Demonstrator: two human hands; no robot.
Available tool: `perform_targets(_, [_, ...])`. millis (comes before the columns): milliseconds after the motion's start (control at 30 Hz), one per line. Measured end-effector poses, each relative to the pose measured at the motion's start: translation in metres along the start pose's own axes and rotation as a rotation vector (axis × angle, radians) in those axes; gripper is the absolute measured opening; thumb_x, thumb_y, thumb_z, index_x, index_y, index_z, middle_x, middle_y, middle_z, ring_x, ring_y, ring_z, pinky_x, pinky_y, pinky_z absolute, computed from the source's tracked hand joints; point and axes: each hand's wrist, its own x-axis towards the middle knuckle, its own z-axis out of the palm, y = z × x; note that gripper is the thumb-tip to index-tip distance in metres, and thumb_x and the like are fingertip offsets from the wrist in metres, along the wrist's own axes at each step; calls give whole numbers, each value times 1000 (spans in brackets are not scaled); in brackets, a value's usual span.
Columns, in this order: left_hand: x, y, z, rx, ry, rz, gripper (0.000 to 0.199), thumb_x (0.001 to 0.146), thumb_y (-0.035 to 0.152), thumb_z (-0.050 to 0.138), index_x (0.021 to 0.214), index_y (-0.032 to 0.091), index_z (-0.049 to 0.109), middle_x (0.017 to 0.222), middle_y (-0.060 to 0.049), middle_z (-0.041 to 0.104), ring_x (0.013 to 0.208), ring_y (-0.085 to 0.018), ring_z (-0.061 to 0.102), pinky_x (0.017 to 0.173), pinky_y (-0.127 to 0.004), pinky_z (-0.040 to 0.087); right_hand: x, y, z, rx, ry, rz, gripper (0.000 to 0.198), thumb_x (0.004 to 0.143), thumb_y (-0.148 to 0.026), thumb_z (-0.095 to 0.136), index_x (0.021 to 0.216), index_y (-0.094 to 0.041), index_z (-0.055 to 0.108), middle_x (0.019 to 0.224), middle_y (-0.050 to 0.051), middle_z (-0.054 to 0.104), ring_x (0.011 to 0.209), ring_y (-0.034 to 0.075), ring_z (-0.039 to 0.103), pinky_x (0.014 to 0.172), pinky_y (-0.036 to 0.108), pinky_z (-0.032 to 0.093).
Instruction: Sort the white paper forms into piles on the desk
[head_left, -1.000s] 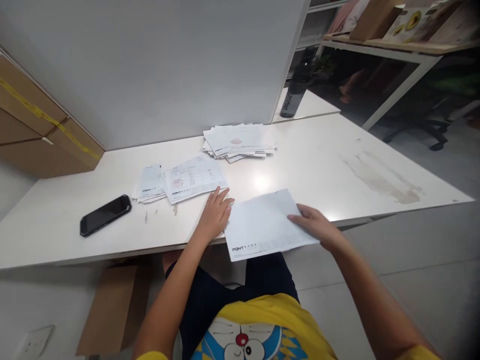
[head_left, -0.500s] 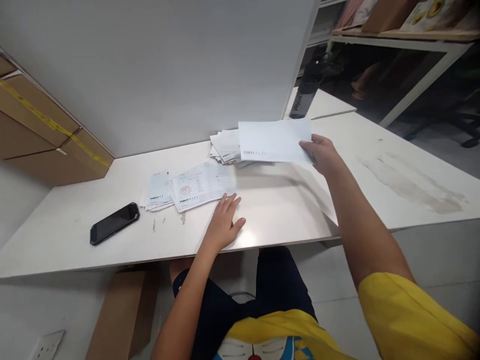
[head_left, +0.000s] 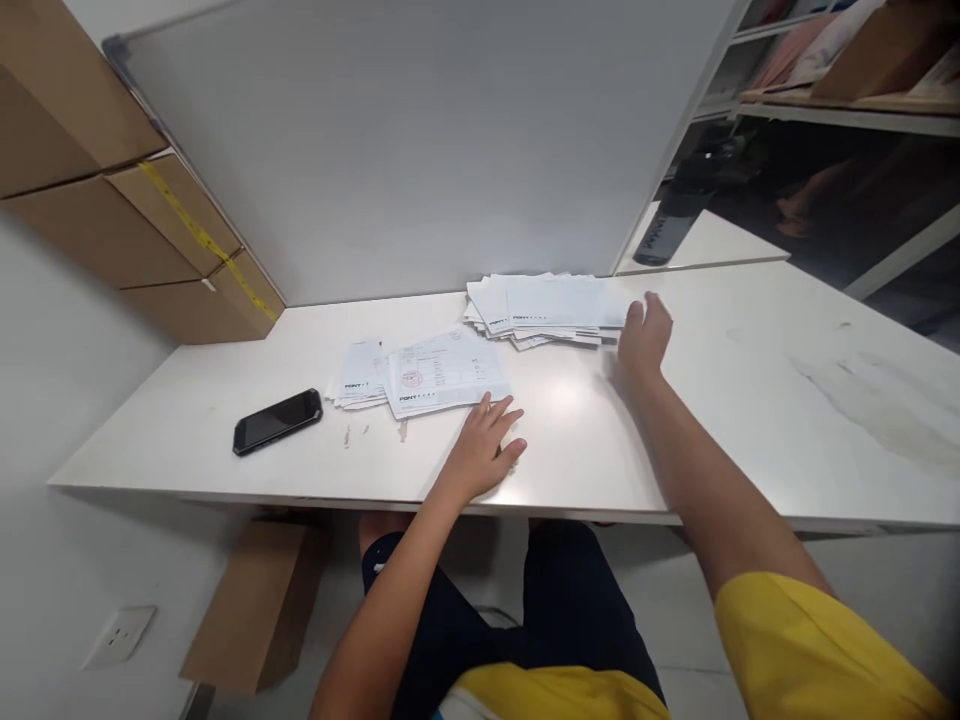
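Note:
Printed paper sheets with a "PONY" mark lie on the white table in two groups. The front group includes a sheet with a red round stamp, overlapping a smaller pile to its left. Against the board is a thicker, uneven stack of papers. My left hand rests on the table with fingers spread, its fingertips at the lower right corner of the stamped sheet. At the right end of the back stack is my right hand, thumb and fingers apart, with no paper seen in it.
A black phone lies at the left on the table. Cardboard boxes stand beyond it, by an upright whiteboard. A dark bottle stands at the back right. Another cardboard box is under the table.
My right hand has let go of the sheet it was holding up; that sheet now lies on top of the back stack. The left hand stays by the stamped sheet. The view has shifted.

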Motion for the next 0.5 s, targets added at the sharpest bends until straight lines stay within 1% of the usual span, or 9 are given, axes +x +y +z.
perform_targets(67, [0, -2, -5, 37, 90, -14, 42, 101, 36, 34, 134, 24, 56, 156, -4, 41, 153, -29, 9, 124, -56, 16, -25, -15, -7, 8, 2, -42, 67, 95, -63, 28, 129, -13, 56, 137, 21, 52, 136, 34, 40, 114, 56, 25])
perform_targets(100, [0, -5, -9, 79, 135, -33, 41, 99, 29, 35, 132, 23, 58, 155, -4, 42, 154, -28, 7, 124, -57, 13, -37, -22, -10, 17, -33, -69, 65, 95, -63, 30, 127, -14, 59, 135, 20, 55, 134, 32, 43, 113, 52, 28])
perform_targets(167, [1, -16, -19, 206, 194, -89, 43, 93, 17, 40, 133, 19, 57, 157, -6, 39, 154, -29, 3, 125, -57, 6, -60, -35, -15, 32, -150, -89, 58, 95, -62, 33, 123, -20, 62, 131, 16, 59, 129, 29, 49, 111, 47, 34])
perform_targets(233, [0, -34, -29, 344, 209, -172, 51, 87, 13, 47, 139, 16, 52, 159, -8, 34, 153, -31, 3, 124, -59, 3, -79, -47, -18, 26, -265, -51, 52, 95, -60, 35, 118, -24, 64, 126, 13, 64, 123, 29, 54, 107, 45, 39])
perform_targets(300, [-2, -54, -36, 433, 195, -257, 54, 89, 15, 47, 143, 13, 46, 159, -12, 34, 152, -33, 13, 123, -60, 7, -93, -58, -17, -6, -390, -22, 49, 94, -58, 37, 110, -23, 68, 121, 14, 67, 118, 32, 58, 103, 47, 42])
perform_targets(367, [-6, -69, -38, 463, 186, -291, 50, 94, 14, 38, 143, 12, 46, 155, -12, 40, 149, -30, 27, 123, -56, 16, -101, -71, -11, -50, -504, -47, 48, 92, -56, 40, 103, -20, 70, 117, 16, 69, 116, 36, 59, 103, 50, 42])
perform_targets(433, [-11, -77, -37, 456, 208, -270, 47, 97, 11, 32, 141, 13, 49, 150, -12, 49, 144, -25, 38, 121, -49, 26, -107, -84, -3, -82, -571, -79, 48, 89, -56, 43, 101, -18, 70, 117, 18, 69, 117, 38, 58, 104, 51, 41])
perform_targets(500, [-16, -76, -35, 441, 247, -232, 46, 97, 9, 32, 138, 14, 52, 145, -12, 54, 140, -23, 45, 117, -44, 34, -110, -97, 6, -50, -593, -29, 49, 87, -57, 45, 104, -17, 69, 117, 19, 69, 117, 38, 58, 103, 51, 41])
